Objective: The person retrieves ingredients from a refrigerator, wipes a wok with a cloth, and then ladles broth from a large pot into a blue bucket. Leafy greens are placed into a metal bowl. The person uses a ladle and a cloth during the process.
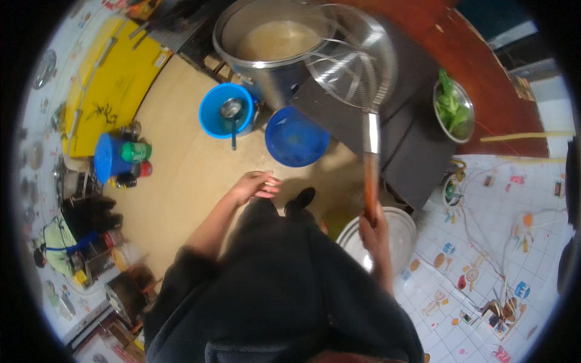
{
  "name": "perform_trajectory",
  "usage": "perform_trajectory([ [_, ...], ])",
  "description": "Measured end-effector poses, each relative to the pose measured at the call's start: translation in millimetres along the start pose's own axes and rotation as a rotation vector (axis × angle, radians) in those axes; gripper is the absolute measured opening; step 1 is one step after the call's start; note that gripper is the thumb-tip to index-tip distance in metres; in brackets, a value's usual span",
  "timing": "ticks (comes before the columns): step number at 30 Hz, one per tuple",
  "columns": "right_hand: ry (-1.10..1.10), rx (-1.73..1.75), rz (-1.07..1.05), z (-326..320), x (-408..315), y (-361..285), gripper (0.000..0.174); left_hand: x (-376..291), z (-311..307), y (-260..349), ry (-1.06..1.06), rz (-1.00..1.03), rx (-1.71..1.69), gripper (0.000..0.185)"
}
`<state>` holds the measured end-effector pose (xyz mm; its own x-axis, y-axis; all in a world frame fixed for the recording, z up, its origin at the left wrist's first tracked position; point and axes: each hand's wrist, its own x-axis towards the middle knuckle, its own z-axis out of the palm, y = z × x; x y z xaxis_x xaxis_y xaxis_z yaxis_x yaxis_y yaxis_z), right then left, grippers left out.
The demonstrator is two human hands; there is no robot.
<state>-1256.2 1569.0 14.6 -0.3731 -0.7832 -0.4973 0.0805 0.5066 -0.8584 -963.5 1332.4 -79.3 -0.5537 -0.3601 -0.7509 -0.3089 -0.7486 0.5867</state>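
My right hand (375,229) is closed round the wooden handle of a large metal strainer (352,59), whose round mesh head is blurred. The head is raised over a dark tabletop, overlapping in view the rim of a big metal pot (261,63) that holds pale, cloudy liquid. My left hand (259,185) hangs over the floor with its fingers loosely bent and nothing seen in it. In front of it stand a blue basin (297,136) and a light-blue bucket (204,113) with a metal ladle (232,109) inside.
A metal bowl of green leaves (453,109) sits on the table (408,149) at the right. A large pale lid or basin (404,227) lies beside my right forearm. At the left are a yellow cabinet or freezer (122,68), a blue container (106,156) and green-capped containers (134,152).
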Motion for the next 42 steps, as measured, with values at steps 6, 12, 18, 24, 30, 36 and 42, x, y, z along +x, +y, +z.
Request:
perform_trajectory([
  [6, -0.192, -0.401, -0.218, 87.5, 65.5, 43.8, 0.058, -74.6, -140.9, -147.2, 0.497, 0.047, -0.457, 0.033],
  [12, -0.152, -0.729, 0.117, 195.2, 175.6, 120.2, 0.055, -119.5, -228.5, -216.5, 0.662, -0.030, -0.679, 0.037],
  [18, -0.118, -0.543, 0.473, 276.3, 237.8, 103.7, 0.027, -193.2, -327.5, -221.1, 0.843, 0.003, -0.747, 0.032],
  [24, -0.216, -0.713, 0.298, 295.7, 263.5, 91.5, 0.025, -247.4, -378.2, -268.4, 1.074, -0.053, -0.794, 0.030],
  [30, -0.386, -1.318, -0.156, 330.8, 348.7, 151.9, 0.031, -258.3, -346.4, -330.7, 1.115, -0.031, -0.928, 0.036],
  [36, -0.363, -0.795, 0.411, 502.1, 439.2, 201.2, 0.071, -263.3, -276.7, -367.1, 1.106, -0.221, -0.517, 0.031],
  [42, -0.370, -0.994, 0.474, 600.9, 445.7, 209.2, 0.038, -273.5, -234.2, -336.5, 0.760, -0.655, 0.586, 0.035],
])
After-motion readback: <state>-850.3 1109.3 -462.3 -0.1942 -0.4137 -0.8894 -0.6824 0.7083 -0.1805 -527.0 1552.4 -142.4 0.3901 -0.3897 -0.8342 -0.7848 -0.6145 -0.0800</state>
